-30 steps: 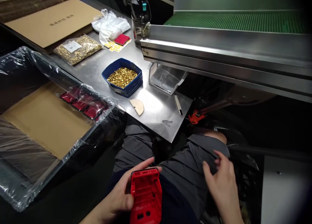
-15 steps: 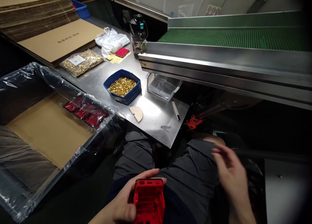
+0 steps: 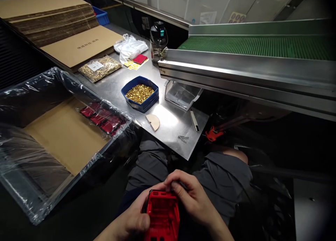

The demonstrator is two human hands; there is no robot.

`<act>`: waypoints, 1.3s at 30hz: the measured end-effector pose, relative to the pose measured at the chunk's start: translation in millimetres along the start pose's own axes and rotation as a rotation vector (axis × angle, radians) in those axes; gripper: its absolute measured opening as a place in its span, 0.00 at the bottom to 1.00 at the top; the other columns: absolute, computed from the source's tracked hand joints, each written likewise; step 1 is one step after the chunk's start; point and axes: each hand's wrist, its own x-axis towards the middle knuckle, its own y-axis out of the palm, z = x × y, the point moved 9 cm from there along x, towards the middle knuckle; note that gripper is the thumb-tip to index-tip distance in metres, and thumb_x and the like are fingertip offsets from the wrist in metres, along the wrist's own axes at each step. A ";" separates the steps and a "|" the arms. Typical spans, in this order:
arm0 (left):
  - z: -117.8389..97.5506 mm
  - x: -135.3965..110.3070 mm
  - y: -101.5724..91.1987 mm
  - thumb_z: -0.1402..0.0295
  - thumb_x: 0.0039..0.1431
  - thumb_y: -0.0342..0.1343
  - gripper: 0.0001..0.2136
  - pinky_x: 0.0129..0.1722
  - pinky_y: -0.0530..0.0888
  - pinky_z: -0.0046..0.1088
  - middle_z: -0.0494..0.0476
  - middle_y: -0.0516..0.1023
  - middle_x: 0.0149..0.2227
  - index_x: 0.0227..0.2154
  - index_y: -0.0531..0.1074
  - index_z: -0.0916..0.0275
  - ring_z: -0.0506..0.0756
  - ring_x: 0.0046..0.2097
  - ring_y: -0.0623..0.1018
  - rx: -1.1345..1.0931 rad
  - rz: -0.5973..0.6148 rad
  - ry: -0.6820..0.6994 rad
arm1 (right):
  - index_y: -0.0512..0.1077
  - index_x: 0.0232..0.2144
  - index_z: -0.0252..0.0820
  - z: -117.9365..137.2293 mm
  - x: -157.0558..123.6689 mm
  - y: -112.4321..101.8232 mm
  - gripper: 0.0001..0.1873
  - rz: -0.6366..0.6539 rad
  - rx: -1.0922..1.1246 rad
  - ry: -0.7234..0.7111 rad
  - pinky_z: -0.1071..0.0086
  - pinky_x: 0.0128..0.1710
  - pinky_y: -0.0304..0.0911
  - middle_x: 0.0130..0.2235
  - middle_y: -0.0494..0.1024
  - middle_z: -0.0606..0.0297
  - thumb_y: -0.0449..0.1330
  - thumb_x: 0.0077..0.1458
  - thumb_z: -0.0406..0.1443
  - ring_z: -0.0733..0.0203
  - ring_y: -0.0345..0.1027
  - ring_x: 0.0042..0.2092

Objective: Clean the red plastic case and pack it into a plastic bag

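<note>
Steel table (image 3: 168, 123) beside green conveyor (image 3: 257, 45)

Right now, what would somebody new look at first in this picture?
Probably the bright red plastic housing at the bottom, held over the lap by the left hand while the right hand presses on its top edge. Next, the blue tray of shiny gold parts in the middle of the steel table. The green conveyor belt runs along the upper right.
</note>
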 end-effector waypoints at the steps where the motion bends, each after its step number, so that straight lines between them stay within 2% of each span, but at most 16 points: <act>1: -0.2 -0.7 -0.4 0.50 0.41 0.73 0.42 0.45 0.73 0.35 0.65 0.76 0.48 0.58 0.69 0.63 0.61 0.45 0.78 -0.016 -0.009 0.002 | 0.74 0.41 0.43 -2.5 -2.4 -3.3 0.12 -0.027 -0.001 0.008 0.71 0.40 0.66 0.36 0.77 0.64 0.52 0.68 0.39 0.63 0.72 0.39; 4: -1.0 0.4 5.2 0.51 0.41 0.74 0.43 0.44 0.73 0.32 0.64 0.76 0.47 0.60 0.67 0.63 0.59 0.44 0.77 -0.034 0.010 -0.021 | 0.74 0.43 0.44 -5.4 -7.1 -5.4 0.12 -0.051 -0.012 0.021 0.70 0.43 0.66 0.38 0.78 0.64 0.51 0.69 0.39 0.62 0.73 0.40; 9: -5.2 5.3 15.6 0.48 0.39 0.73 0.36 0.41 0.72 0.31 0.58 0.75 0.37 0.48 0.74 0.67 0.58 0.40 0.76 0.017 0.074 -0.040 | 0.75 0.43 0.46 0.5 -3.6 4.3 0.12 -0.010 -0.039 -0.001 0.70 0.45 0.66 0.40 0.79 0.65 0.51 0.69 0.38 0.62 0.73 0.42; 12: -4.9 3.2 12.5 0.48 0.41 0.73 0.38 0.42 0.72 0.32 0.61 0.76 0.40 0.52 0.72 0.66 0.59 0.42 0.76 0.021 0.060 -0.038 | 0.75 0.43 0.46 0.7 -2.1 5.0 0.11 -0.013 -0.063 -0.009 0.71 0.44 0.65 0.39 0.78 0.66 0.52 0.68 0.37 0.63 0.73 0.42; 14: -3.8 0.1 8.8 0.48 0.41 0.72 0.43 0.47 0.73 0.36 0.65 0.76 0.48 0.58 0.68 0.64 0.62 0.47 0.77 0.004 0.038 -0.042 | 0.75 0.42 0.47 -3.5 -4.7 -1.3 0.10 -0.036 -0.104 -0.004 0.71 0.44 0.65 0.39 0.78 0.66 0.52 0.68 0.38 0.63 0.72 0.42; 17: 1.3 -3.4 6.6 0.48 0.44 0.71 0.47 0.54 0.70 0.43 0.70 0.70 0.61 0.65 0.61 0.60 0.68 0.56 0.74 -0.048 0.033 -0.093 | 0.75 0.42 0.47 -20.5 -17.1 -32.1 0.11 -0.173 -0.161 0.073 0.71 0.43 0.65 0.40 0.77 0.66 0.53 0.67 0.41 0.62 0.72 0.41; 20: 2.4 -2.7 5.0 0.48 0.49 0.67 0.44 0.57 0.69 0.44 0.71 0.69 0.63 0.66 0.59 0.61 0.69 0.60 0.72 -0.088 0.026 -0.094 | 0.74 0.45 0.49 -38.2 -47.9 -89.8 0.13 -0.485 -0.348 0.206 0.69 0.46 0.65 0.43 0.79 0.65 0.55 0.65 0.46 0.58 0.73 0.45; 23: 4.9 -0.3 1.5 0.47 0.52 0.65 0.42 0.57 0.69 0.45 0.70 0.70 0.62 0.65 0.61 0.61 0.68 0.59 0.73 -0.111 -0.007 -0.096 | 0.72 0.51 0.50 -44.0 -104.3 -149.1 0.18 -0.887 -0.698 0.379 0.63 0.44 0.67 0.51 0.79 0.60 0.54 0.63 0.47 0.51 0.74 0.46; 25: 7.5 0.6 -1.0 0.47 0.53 0.64 0.41 0.57 0.69 0.45 0.71 0.71 0.61 0.65 0.62 0.62 0.69 0.60 0.72 -0.126 -0.033 -0.107 | 0.67 0.58 0.47 -55.6 -148.4 -173.5 0.24 -1.050 -0.917 0.606 0.60 0.36 0.66 0.54 0.77 0.54 0.50 0.63 0.46 0.45 0.76 0.42; 27: 10.3 1.2 -4.2 0.49 0.54 0.64 0.39 0.59 0.68 0.45 0.71 0.72 0.61 0.65 0.62 0.62 0.69 0.61 0.71 -0.152 -0.068 -0.122 | 0.61 0.63 0.41 -82.1 -184.6 -183.3 0.29 -1.009 -0.996 0.840 0.60 0.28 0.64 0.52 0.78 0.47 0.47 0.63 0.43 0.44 0.77 0.36; 29: 15.1 1.7 -8.7 0.52 0.56 0.64 0.37 0.60 0.67 0.47 0.71 0.72 0.61 0.65 0.62 0.62 0.69 0.61 0.71 -0.182 -0.122 -0.159 | 0.59 0.64 0.34 -115.2 -205.4 -177.0 0.32 -0.793 -0.930 0.957 0.62 0.22 0.62 0.44 0.82 0.44 0.47 0.62 0.42 0.45 0.77 0.29; 31: 21.3 2.2 -14.1 0.53 0.57 0.63 0.34 0.61 0.66 0.48 0.72 0.74 0.59 0.64 0.64 0.62 0.69 0.60 0.73 -0.211 -0.192 -0.212 | 0.61 0.64 0.31 -129.3 -210.7 -159.4 0.33 -0.592 -0.872 0.933 0.64 0.17 0.60 0.32 0.83 0.48 0.49 0.61 0.43 0.49 0.73 0.22; 33: 26.6 2.7 -17.7 0.53 0.57 0.64 0.34 0.62 0.66 0.49 0.72 0.75 0.57 0.62 0.66 0.63 0.68 0.58 0.75 -0.237 -0.246 -0.258 | 0.63 0.64 0.39 -114.8 -201.5 -141.4 0.31 -0.540 -0.830 0.812 0.67 0.17 0.61 0.32 0.83 0.52 0.52 0.62 0.46 0.51 0.75 0.23; 35: 29.4 3.4 -19.0 0.53 0.55 0.65 0.34 0.62 0.66 0.50 0.72 0.77 0.56 0.61 0.68 0.64 0.68 0.57 0.76 -0.269 -0.276 -0.286 | 0.64 0.62 0.51 -80.0 -180.6 -128.4 0.26 -0.644 -0.701 0.619 0.70 0.24 0.70 0.43 0.83 0.56 0.53 0.64 0.47 0.52 0.80 0.35; 37: 30.1 3.5 -19.6 0.54 0.54 0.66 0.33 0.61 0.66 0.51 0.72 0.77 0.55 0.60 0.69 0.65 0.69 0.56 0.77 -0.312 -0.299 -0.296 | 0.67 0.59 0.52 -37.8 -153.2 -119.7 0.22 -0.778 -0.585 0.393 0.68 0.40 0.75 0.54 0.78 0.58 0.54 0.65 0.45 0.53 0.78 0.47; 39: 31.0 2.7 -21.1 0.55 0.55 0.66 0.31 0.60 0.68 0.50 0.70 0.78 0.55 0.58 0.71 0.66 0.68 0.55 0.78 -0.386 -0.336 -0.309 | 0.69 0.57 0.51 -6.7 -116.0 -102.7 0.20 -0.698 -0.597 0.247 0.63 0.50 0.72 0.61 0.71 0.58 0.55 0.65 0.44 0.52 0.72 0.54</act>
